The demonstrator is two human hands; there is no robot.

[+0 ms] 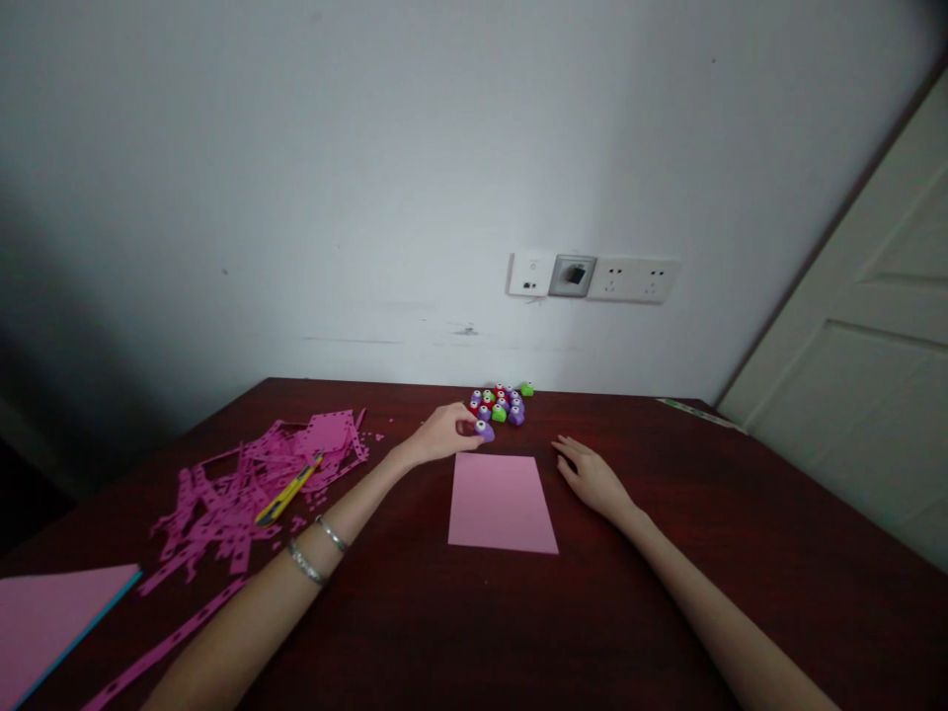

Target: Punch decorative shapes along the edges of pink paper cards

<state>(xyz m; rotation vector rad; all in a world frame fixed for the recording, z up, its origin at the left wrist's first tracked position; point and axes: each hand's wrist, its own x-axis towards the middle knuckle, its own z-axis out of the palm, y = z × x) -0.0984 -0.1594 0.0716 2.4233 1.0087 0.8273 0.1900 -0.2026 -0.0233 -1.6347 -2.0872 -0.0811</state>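
Note:
My left hand (448, 432) reaches past the left side of the pink sheet, thumb and fingers closed round a purple craft paper punch (485, 432). Right behind it stands a cluster of small paper punches (499, 414) in purple, red and green, with a single green punch (526, 389) at its far right. The plain pink sheet (500, 504) lies flat in front of the punches. To the right of the sheet, my right hand (592, 478) rests on the table with its fingers stretched out, holding nothing.
Pink punched scraps (214, 504) are heaped at the left, with a yellow utility knife (288, 490) on them. A stack of coloured paper (59, 622) lies at the near left. At the back right is a thin ruler-like strip (700, 413). Wall sockets (633, 280) sit above the table.

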